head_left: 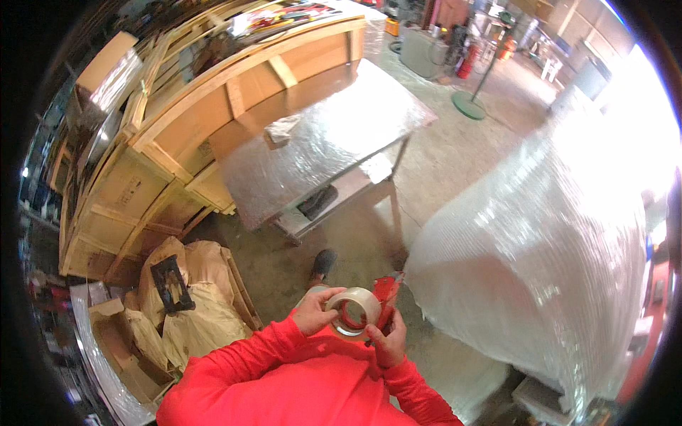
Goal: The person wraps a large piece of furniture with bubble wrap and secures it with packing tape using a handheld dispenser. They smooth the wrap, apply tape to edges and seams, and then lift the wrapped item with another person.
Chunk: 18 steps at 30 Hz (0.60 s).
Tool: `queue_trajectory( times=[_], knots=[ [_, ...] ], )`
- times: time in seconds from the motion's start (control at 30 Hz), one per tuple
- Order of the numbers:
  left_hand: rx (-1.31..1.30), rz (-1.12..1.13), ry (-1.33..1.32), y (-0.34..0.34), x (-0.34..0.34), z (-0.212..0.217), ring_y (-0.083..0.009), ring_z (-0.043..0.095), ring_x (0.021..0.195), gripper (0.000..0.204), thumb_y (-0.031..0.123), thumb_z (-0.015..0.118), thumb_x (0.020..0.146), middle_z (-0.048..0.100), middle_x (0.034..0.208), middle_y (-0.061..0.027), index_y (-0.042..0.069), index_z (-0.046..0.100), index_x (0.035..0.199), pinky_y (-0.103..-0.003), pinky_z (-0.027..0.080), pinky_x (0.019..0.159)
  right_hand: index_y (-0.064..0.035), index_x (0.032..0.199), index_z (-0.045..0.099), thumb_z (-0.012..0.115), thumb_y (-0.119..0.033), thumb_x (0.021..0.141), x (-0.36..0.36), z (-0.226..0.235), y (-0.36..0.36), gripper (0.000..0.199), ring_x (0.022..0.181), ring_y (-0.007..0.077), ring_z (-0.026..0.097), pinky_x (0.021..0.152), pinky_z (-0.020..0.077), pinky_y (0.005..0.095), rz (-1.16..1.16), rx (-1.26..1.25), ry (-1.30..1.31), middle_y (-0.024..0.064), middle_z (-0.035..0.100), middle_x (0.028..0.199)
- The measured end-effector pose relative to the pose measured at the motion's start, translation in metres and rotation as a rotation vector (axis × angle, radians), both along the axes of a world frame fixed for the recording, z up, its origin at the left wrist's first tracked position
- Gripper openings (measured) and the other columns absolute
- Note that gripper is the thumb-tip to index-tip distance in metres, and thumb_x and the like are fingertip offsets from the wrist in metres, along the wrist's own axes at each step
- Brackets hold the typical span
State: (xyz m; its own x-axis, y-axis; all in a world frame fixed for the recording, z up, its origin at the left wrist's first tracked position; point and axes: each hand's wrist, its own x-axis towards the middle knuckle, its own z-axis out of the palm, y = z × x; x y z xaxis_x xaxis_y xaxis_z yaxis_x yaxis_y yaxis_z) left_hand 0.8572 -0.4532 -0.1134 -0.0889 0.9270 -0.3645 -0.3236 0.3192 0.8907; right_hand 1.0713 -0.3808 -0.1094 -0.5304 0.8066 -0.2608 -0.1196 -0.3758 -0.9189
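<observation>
My left hand [313, 311] is closed on the left edge of a wide roll of packing tape [367, 303], its fingers at the rim and the hollow core. A red tape dispenser [384, 289] is in my right hand [388, 343], with my thumb near the lower edge of the tape roll. The roll lies against the dispenser's left side; whether it sits on the hub I cannot tell. Both are held in front of my red sweatshirt, above the concrete floor.
To the right stands a large bulky load wrapped in clear film [511, 248]. A film-covered table [312, 156] is ahead, beside a wooden crate [206, 113]. Brown paper [206, 319] and an open cardboard box [121, 341] lie at left. Farther off stands a green-based pole [469, 106].
</observation>
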Motion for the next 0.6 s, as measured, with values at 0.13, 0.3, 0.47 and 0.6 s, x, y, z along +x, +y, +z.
queue_trajectory(
  times=[0.13, 0.3, 0.47, 0.6],
  knots=[
    [-0.086, 0.188, 0.077, 0.005, -0.097, -0.026, -0.0154, 0.058, 0.121, 0.058, -0.012, 0.06, 0.08, 0.063, 0.128, -0.0054, -0.001, 0.055, 0.137, -0.031, 0.044, 0.106, -0.0005, 0.133, 0.048, 0.088, -0.026, 0.077, -0.11, -0.033, 0.033, 0.073, 0.111, 0.0176, 0.061, 0.092, 0.0525, 0.032, 0.141, -0.123, 0.139, 0.007, 0.061, 0.122],
    [-0.04, 0.319, -0.026, 0.029, -0.236, -0.063, -0.0138, 0.063, 0.111, 0.045, -0.011, 0.06, 0.085, 0.066, 0.117, -0.0036, 0.0, 0.058, 0.128, -0.031, 0.05, 0.099, -0.0007, 0.137, 0.047, 0.086, -0.013, 0.077, -0.26, -0.077, 0.09, 0.073, 0.118, 0.0162, 0.056, 0.104, 0.0444, 0.0328, 0.297, -0.181, 0.231, 0.0053, 0.056, 0.129],
    [-0.198, 0.207, 0.042, 0.029, -0.321, -0.024, -0.0108, 0.061, 0.098, 0.019, 0.005, 0.06, 0.097, 0.063, 0.105, -0.0017, 0.003, 0.057, 0.115, -0.029, 0.051, 0.088, -0.004, 0.128, 0.052, 0.087, -0.021, 0.072, -0.379, -0.116, 0.184, 0.068, 0.102, 0.0193, 0.062, 0.09, 0.0505, 0.035, 0.154, 0.477, -0.331, 0.0081, 0.062, 0.115],
    [-0.251, -0.155, 0.086, 0.035, -0.331, 0.024, -0.0114, 0.058, 0.11, 0.045, 0.009, 0.074, 0.087, 0.06, 0.117, -0.002, 0.003, 0.052, 0.126, -0.031, 0.048, 0.098, -0.0066, 0.138, 0.046, 0.084, -0.031, 0.071, -0.441, -0.163, 0.245, 0.081, 0.113, 0.0294, 0.059, 0.093, 0.045, 0.0429, 0.356, 1.129, -0.903, 0.0114, 0.06, 0.12]
  ],
)
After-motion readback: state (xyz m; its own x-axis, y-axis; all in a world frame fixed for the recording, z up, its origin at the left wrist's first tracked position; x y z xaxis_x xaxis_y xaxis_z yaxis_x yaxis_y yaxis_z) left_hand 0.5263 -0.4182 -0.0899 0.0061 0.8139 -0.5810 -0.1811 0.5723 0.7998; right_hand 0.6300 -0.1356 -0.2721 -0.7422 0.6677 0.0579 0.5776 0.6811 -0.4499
